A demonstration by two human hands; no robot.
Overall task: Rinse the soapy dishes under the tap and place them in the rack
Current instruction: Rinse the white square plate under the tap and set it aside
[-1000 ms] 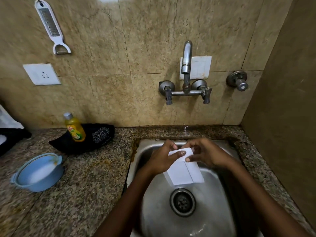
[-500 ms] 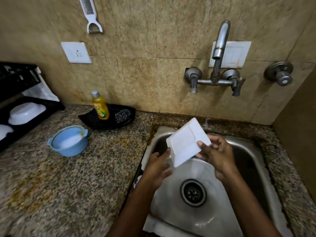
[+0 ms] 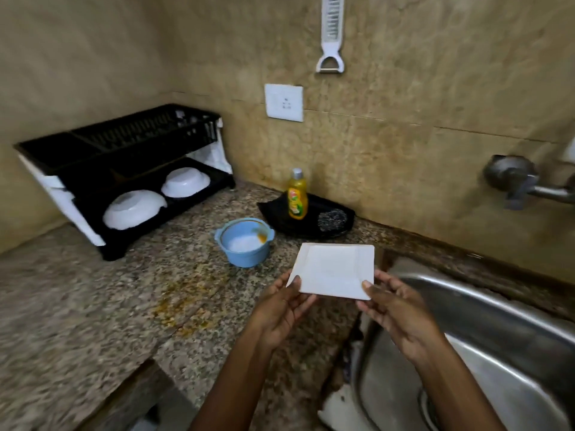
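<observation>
A white square plate (image 3: 334,270) is held nearly flat above the counter's edge, just left of the steel sink (image 3: 497,331). My left hand (image 3: 281,303) grips its near left corner and my right hand (image 3: 393,306) grips its near right corner. A black two-tier dish rack (image 3: 130,141) stands at the back left of the counter. Two white bowls lie upside down on its lower tier, one (image 3: 133,209) in front and one (image 3: 185,181) behind. Only the tap's valve (image 3: 513,178) shows at the right edge.
A blue bowl (image 3: 244,242) with white foam sits on the granite counter (image 3: 93,306) between the rack and the plate. Behind it a black tray (image 3: 314,223) holds a yellow soap bottle (image 3: 297,195) and a scrubber (image 3: 332,219). A peeler (image 3: 331,35) and a socket (image 3: 283,102) are on the wall.
The plate has left the sink and moved left over the counter's edge, now held by both hands at its corners. The view has swung left, bringing the rack in.
</observation>
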